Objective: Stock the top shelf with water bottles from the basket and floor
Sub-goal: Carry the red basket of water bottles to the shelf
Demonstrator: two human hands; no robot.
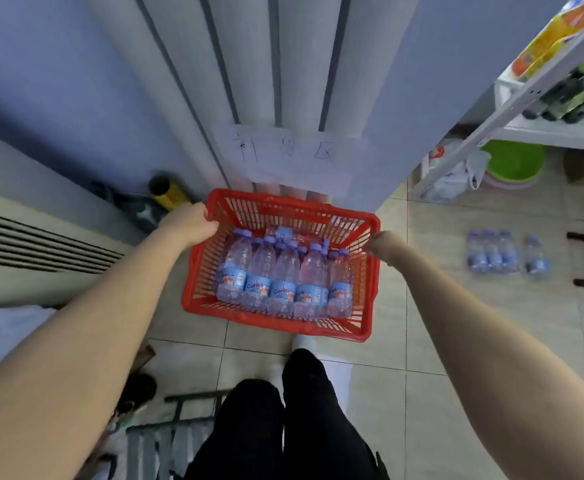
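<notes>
White perforated-metal shelving unit (512,98), upper right of frame: top shelf not in view. Red slatted plastic basket (273,323), centre, is packed with clear purple-capped water bottles (283,271). A smaller cluster of like bottles (491,252) is left standing on the floor, right of centre. Left hand (188,221) and right hand (385,245) are each curled round a side rim of the basket. Stocking is judged barely begun; nearly all remains.

– Left grip (190,223)?
– Curled over red basket (283,327) rim, far left corner.
– Right grip (384,245)?
– Clasping right rim.
– Inside?
– Packed bottles (276,271), purple caps, side by side.
– Elsewhere?
– On floor (456,323), right, near shelf (512,98): spare bottles (491,252), upright.
</notes>
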